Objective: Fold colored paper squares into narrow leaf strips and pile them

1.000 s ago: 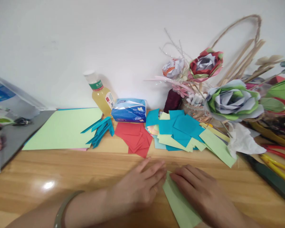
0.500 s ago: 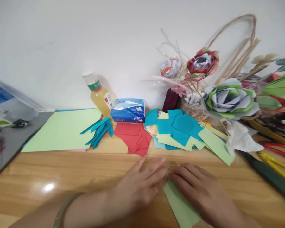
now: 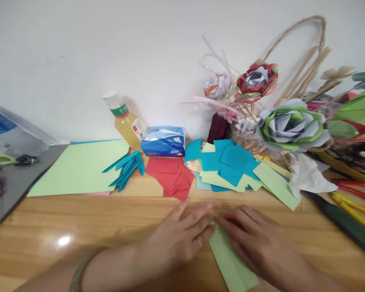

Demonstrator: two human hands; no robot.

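Note:
A folded light green paper strip [image 3: 226, 259] lies at a slant on the wooden table, its top between my hands and its lower part running off the bottom of the view. My left hand [image 3: 182, 239] is open, its fingers stretched and spread. Its fingertips touch the paper's upper left edge; the thumb is hidden. My right hand [image 3: 258, 239] is closed on the paper's right side, the fingers bent together near the top corner. It hides part of that edge. A lengthwise crease shows down the strip.
Behind my hands lie red paper squares [image 3: 170, 176], teal and green pieces [image 3: 237, 160], folded teal strips [image 3: 129, 168] and large green sheets [image 3: 79, 168]. A tissue pack [image 3: 162, 141] and a drink bottle [image 3: 126, 125] stand by the wall. Paper flowers [image 3: 292, 125] and red-handled [image 3: 357, 190] tools sit right.
The fingers of my right hand have shifted slightly at the paper's top, and more of the strip's surface shows. My left hand has hardly moved.

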